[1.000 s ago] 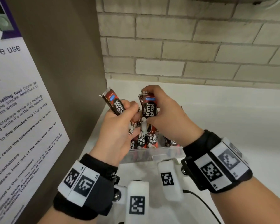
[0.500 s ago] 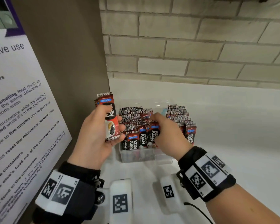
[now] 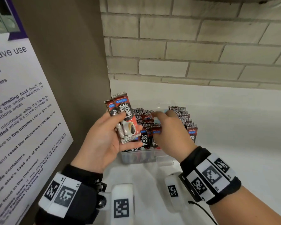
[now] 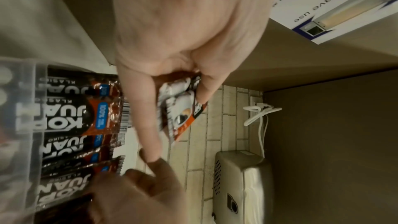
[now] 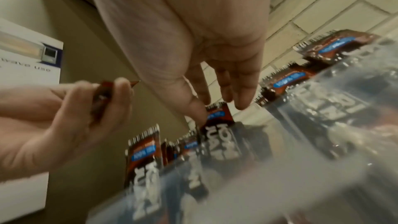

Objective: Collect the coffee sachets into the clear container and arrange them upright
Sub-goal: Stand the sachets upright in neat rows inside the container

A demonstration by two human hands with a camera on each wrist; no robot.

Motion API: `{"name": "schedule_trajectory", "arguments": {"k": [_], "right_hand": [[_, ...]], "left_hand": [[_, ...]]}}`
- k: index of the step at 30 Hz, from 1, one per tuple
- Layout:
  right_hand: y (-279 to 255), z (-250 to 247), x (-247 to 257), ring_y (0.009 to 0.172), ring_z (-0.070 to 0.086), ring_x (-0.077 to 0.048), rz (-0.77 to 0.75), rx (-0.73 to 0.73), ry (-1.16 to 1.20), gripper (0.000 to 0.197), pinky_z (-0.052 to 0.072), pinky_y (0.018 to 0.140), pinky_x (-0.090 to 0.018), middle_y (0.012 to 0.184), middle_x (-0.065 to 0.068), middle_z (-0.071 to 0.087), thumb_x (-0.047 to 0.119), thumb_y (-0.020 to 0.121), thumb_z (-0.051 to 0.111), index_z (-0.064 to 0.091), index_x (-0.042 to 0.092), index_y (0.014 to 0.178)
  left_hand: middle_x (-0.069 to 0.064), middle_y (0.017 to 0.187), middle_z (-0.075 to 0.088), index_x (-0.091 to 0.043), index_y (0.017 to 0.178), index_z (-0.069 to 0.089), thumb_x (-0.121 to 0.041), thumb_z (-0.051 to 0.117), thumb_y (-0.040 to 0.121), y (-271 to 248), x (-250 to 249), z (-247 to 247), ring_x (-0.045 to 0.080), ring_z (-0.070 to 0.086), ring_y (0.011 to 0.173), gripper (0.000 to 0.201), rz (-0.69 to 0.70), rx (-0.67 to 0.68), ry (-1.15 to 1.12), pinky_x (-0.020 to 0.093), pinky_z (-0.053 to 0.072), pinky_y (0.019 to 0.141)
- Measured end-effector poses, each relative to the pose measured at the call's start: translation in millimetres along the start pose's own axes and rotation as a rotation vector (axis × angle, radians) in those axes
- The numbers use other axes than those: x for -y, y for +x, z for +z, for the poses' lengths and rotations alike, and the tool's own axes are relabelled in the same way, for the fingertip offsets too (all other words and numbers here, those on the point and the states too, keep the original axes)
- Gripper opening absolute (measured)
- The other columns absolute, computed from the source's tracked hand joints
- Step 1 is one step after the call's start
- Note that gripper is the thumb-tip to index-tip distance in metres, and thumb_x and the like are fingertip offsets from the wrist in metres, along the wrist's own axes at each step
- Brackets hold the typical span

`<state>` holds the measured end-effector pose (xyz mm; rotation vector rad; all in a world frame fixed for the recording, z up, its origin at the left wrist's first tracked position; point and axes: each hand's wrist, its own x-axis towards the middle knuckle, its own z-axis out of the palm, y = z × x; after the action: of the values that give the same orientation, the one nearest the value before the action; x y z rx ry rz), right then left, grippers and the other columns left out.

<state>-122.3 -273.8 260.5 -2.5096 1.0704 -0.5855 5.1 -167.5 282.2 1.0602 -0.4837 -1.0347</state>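
A clear container (image 3: 139, 159) stands on the white counter, packed with red-and-black coffee sachets (image 3: 178, 114) standing upright in rows. My left hand (image 3: 125, 125) is just left of the container and holds two sachets (image 3: 125, 111) upright between thumb and fingers; the left wrist view shows those held sachets (image 4: 183, 108) pinched. My right hand (image 3: 162, 117) hovers over the middle rows, blurred. In the right wrist view the right hand (image 5: 215, 101) has fairly straight fingers, and its thumb touches the top of one standing sachet (image 5: 219, 113).
A brown cabinet side with a microwave-use notice (image 3: 19, 111) rises close on the left. A brick wall (image 3: 185, 46) runs behind. The white counter (image 3: 234, 127) extends to the right. A metal dispenser (image 4: 241, 185) and a white cable (image 4: 260, 125) hang above.
A second ago both hands held sachets over the container. The right hand's sachet now stands in the container, and that hand has moved back over the rows. The left hand keeps its sachets.
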Motion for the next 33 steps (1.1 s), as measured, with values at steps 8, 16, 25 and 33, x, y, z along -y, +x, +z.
{"name": "schedule_trajectory", "arguments": {"k": [8,16,25,33], "right_hand": [[3,-42,27,0.067,0.06,-0.019,-0.034,-0.065,0.689,0.034,0.05,0.062,-0.035,0.088,0.003,0.062,0.021,0.084,0.069,0.058,0.022,0.117],[23,-70,21,0.053,0.059,-0.011,-0.069,-0.102,0.656,0.032,0.054,0.057,-0.034,0.066,0.0,0.059,-0.008,0.081,0.066,0.062,0.022,0.092],[15,-34,-21,0.054,0.05,-0.011,-0.015,-0.039,0.394,0.036,0.046,0.055,-0.023,0.065,-0.001,0.054,0.0,0.081,0.071,0.063,0.036,0.075],[10,-10,-25,0.058,0.049,-0.005,-0.031,0.01,0.071,0.023,0.035,0.05,-0.009,0.068,0.005,0.057,0.003,0.074,0.074,0.066,0.018,0.091]], "left_hand": [[0.008,0.091,0.073,-0.015,0.114,0.064,-0.021,0.064,0.079,-4,7,10,0.019,0.07,0.067,0.036,0.019,0.139,0.165,0.026,0.054,0.045],[0.006,0.084,0.073,-0.018,0.099,0.063,-0.013,0.048,0.098,2,-1,5,0.019,0.072,0.072,0.016,0.091,0.032,0.082,0.034,0.057,0.049],[0.0,0.074,0.072,-0.014,0.086,0.059,-0.003,0.051,0.094,2,-6,-11,0.01,0.067,0.062,0.015,0.239,-0.062,0.086,0.026,0.056,0.053],[0.001,0.085,0.067,-0.028,0.098,0.064,0.005,0.068,0.081,9,10,-5,0.014,0.066,0.067,0.037,0.408,-0.073,0.56,0.035,0.054,0.073]]}}
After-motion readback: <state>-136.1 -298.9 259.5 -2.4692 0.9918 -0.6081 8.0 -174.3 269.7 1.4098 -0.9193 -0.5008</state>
